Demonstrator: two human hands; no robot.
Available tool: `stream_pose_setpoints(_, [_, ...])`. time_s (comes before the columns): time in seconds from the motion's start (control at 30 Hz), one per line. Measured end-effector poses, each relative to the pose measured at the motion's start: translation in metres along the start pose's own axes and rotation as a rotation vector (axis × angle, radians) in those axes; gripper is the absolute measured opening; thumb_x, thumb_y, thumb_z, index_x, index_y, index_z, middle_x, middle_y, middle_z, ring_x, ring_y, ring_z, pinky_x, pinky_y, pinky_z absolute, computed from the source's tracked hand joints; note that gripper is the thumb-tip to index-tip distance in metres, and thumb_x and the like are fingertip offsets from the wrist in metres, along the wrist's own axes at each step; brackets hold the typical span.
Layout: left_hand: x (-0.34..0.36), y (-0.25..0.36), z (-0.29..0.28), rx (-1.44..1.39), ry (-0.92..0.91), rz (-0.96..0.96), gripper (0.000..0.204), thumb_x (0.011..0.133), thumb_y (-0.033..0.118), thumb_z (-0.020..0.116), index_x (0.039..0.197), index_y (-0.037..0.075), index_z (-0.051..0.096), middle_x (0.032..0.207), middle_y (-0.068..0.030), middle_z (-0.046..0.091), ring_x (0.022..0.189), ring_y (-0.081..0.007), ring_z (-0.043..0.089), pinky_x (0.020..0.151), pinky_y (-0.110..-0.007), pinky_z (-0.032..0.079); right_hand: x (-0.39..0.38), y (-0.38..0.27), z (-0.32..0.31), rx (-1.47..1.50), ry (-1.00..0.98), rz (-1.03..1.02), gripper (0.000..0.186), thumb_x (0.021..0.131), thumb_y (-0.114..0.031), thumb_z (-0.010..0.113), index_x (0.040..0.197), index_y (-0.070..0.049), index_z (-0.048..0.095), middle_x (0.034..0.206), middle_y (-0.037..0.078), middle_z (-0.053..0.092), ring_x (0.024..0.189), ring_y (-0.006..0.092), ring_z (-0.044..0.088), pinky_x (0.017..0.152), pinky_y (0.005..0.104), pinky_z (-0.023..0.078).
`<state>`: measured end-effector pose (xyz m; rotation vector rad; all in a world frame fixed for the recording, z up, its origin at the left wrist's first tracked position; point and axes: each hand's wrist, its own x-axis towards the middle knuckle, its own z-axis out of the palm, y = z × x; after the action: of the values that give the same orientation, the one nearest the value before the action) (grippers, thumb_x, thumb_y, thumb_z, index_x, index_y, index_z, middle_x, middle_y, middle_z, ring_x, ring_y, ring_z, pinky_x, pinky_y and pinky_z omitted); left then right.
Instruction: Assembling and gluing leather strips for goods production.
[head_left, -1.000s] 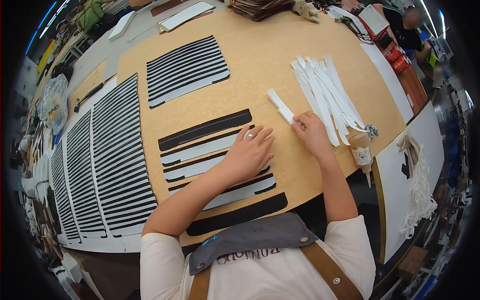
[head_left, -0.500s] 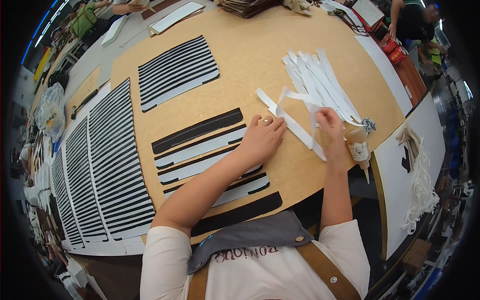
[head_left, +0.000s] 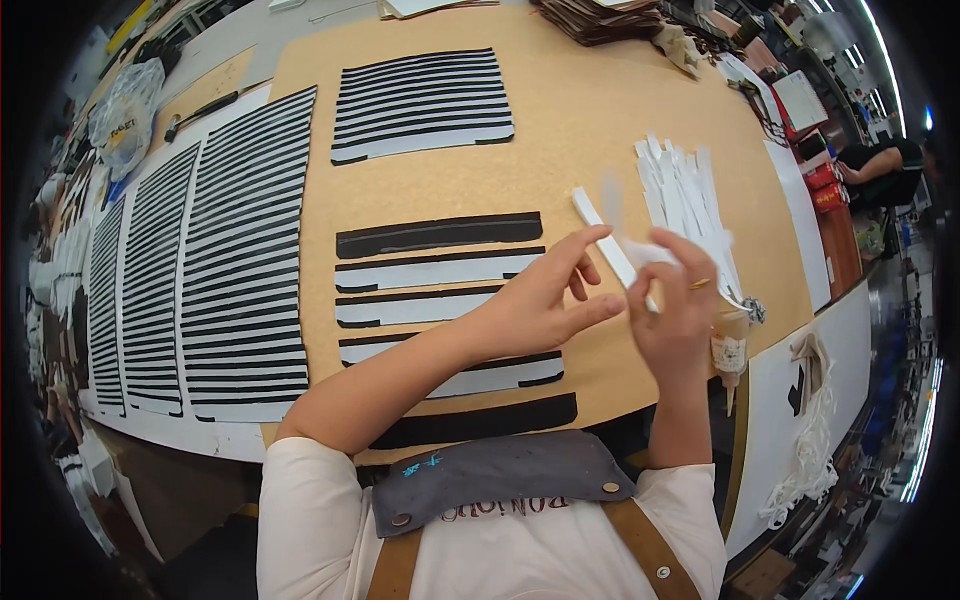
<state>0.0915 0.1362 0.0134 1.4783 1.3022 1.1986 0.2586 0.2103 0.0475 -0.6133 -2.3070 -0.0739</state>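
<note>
My left hand (head_left: pixel 560 295) reaches over the brown work surface with fingers and thumb apart, its index fingertip at the edge of a flat white strip (head_left: pixel 617 258). That strip lies slanted between my two hands. Close to its right side, my right hand (head_left: pixel 678 315) is raised with curled fingers and a ring on one. A thin, whitish strip (head_left: pixel 652 250), smeared by motion, runs at its fingertips and seems pinched there. Left of my hands lie a black strip (head_left: pixel 440 236) and several white pieces with black edges (head_left: pixel 430 272).
A bundle of white strips (head_left: pixel 690 190) lies beyond my right hand, near a nozzle bottle (head_left: pixel 729 345). Black-and-white striped panels (head_left: pixel 250 250) cover the left side; another striped panel (head_left: pixel 422 105) lies farther back. Tangled white strips (head_left: pixel 808 460) hang at the right. A person (head_left: pixel 885 168) stands far right.
My left hand has lifted off the flat white strip and spread its fingers. The right hand has come nearer to it, the thin strip moving with it. The view has shifted.
</note>
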Motion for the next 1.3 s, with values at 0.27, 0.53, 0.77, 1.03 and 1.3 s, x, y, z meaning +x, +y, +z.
stream_pose_setpoints(0.27, [-0.070,-0.009,-0.060,-0.312,0.447,-0.160,0.029,0.106,0.024,0.037,0.117,0.004,0.053,0.089,-0.0019,0.056,0.073,-0.0068,0.048,0.068,-0.021,0.044,0.034,-0.042,0.070,0.934,-0.589,0.350,0.021,0.088,-0.015,0.065,0.100,0.001,0.059,0.112,0.010,0.058,0.104,0.0229,0.057,0.089,0.0334,0.044])
stream_pose_setpoints(0.53, [-0.092,-0.030,-0.092,-0.148,0.604,-0.173,0.025,0.105,0.023,0.041,0.111,0.004,0.057,0.086,-0.0009,0.056,0.073,-0.0057,0.049,0.066,-0.020,0.044,0.045,-0.050,0.129,0.941,-0.803,0.249,0.024,0.095,-0.023,0.059,0.104,-0.001,0.061,0.090,0.006,0.051,0.089,0.0158,0.052,0.085,0.0307,0.043])
stream_pose_setpoints(0.77, [-0.101,-0.048,-0.121,0.025,0.731,-0.282,0.017,0.098,0.014,0.054,0.108,0.002,0.061,0.080,0.0007,0.059,0.067,-0.0035,0.047,0.060,-0.018,0.039,0.063,-0.045,0.143,0.873,-0.979,0.478,0.025,0.095,-0.024,0.058,0.092,0.001,0.059,0.075,0.010,0.061,0.070,0.0200,0.055,0.068,0.0311,0.046])
stream_pose_setpoints(1.03, [-0.110,-0.081,-0.136,0.399,0.775,-0.451,0.019,0.095,0.018,0.057,0.096,-0.001,0.062,0.074,-0.0032,0.058,0.066,-0.0102,0.051,0.061,-0.028,0.043,0.065,-0.038,0.166,0.626,-0.927,0.326,0.022,0.094,-0.022,0.060,0.089,0.000,0.060,0.075,0.009,0.061,0.069,0.0180,0.055,0.064,0.0314,0.045])
stream_pose_setpoints(1.3, [-0.109,-0.083,-0.133,0.717,0.739,-0.448,0.019,0.090,0.018,0.060,0.089,-0.001,0.058,0.082,-0.0088,0.054,0.062,-0.0196,0.052,0.060,-0.032,0.045,0.061,-0.037,0.173,0.467,-0.903,0.201,0.019,0.093,-0.020,0.058,0.090,-0.002,0.063,0.085,0.014,0.068,0.080,0.0301,0.064,0.072,0.0400,0.050])
